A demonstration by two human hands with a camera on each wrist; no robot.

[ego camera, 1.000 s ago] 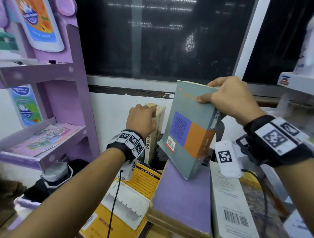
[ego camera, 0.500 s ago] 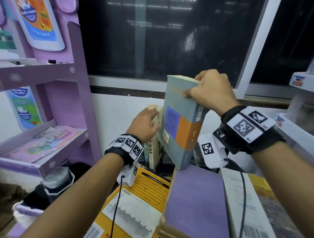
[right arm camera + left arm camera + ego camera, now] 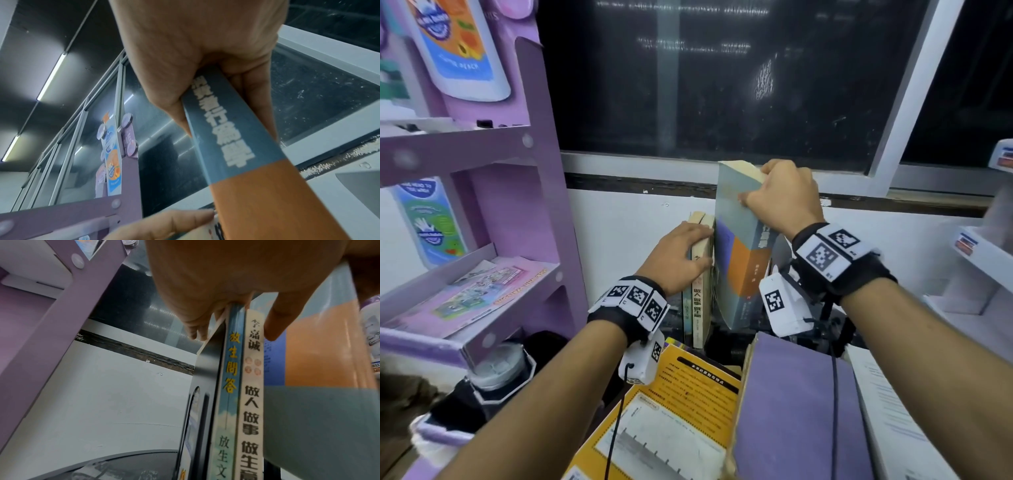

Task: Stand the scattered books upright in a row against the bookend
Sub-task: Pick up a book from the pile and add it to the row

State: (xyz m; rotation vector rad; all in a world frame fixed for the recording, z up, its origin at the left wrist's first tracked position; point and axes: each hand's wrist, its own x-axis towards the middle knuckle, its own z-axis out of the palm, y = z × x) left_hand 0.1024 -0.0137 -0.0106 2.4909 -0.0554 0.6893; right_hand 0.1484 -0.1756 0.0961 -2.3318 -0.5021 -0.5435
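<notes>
Swung the grey-blue paperback with orange and purple blocks [image 3: 743, 274] near-upright beside the two standing books [image 3: 701, 298]; fingers of my right hand [image 3: 784, 198] grip its top to steer, left hand [image 3: 678, 257] fingers clamp the pair against tipping.

Glossy paper covers the grey-orange book [image 3: 743, 270]; purple shelf [image 3: 536, 178] seemingly matt board.

The tall book [image 3: 743, 260] is grey-blue with an orange block, a violet-blue square and white spine lettering. Left of it, the cream book [image 3: 698, 301] bears black characters, the blue book [image 3: 231, 369] yellow ones. In front of it lie a yellow-orange book [image 3: 688, 397] and a purple book [image 3: 791, 411].
</notes>
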